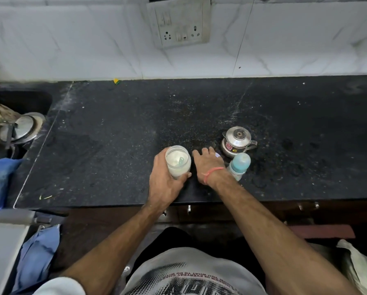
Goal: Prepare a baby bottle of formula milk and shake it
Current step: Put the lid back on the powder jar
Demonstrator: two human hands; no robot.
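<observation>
The left hand [164,179] is gripping a clear, lidless plastic jar of white formula powder [178,161], its fingers curling round the jar's left side and the thumb wrapping the near side. A small pale-green scoop [181,160] is lying in the powder inside the jar. The jar is standing upright on the black speckled stone counter [114,135], close to its near edge.

Just to the right of the jar, the right hand [208,163] is reaching forward, palm down with fingers spread and fairly straight, over a dark object that it mostly hides; whether it is touching that object cannot be told. An orange thread band [213,171] is circling the right wrist.

A baby bottle with a pale blue-green cap [240,165] is standing just beside the right wrist, on its right. Just beyond the bottle, a small lidded steel pot with a spout [238,143] is sitting on the counter.

The counter is stretching wide and bare to the left of the jar, toward a sink edge where a steel lid [27,126] is resting, and to the right of the pot. On the far side, open counter is running up to a white marble-look tiled wall [93,50] carrying a switch-and-socket plate [178,24].
</observation>
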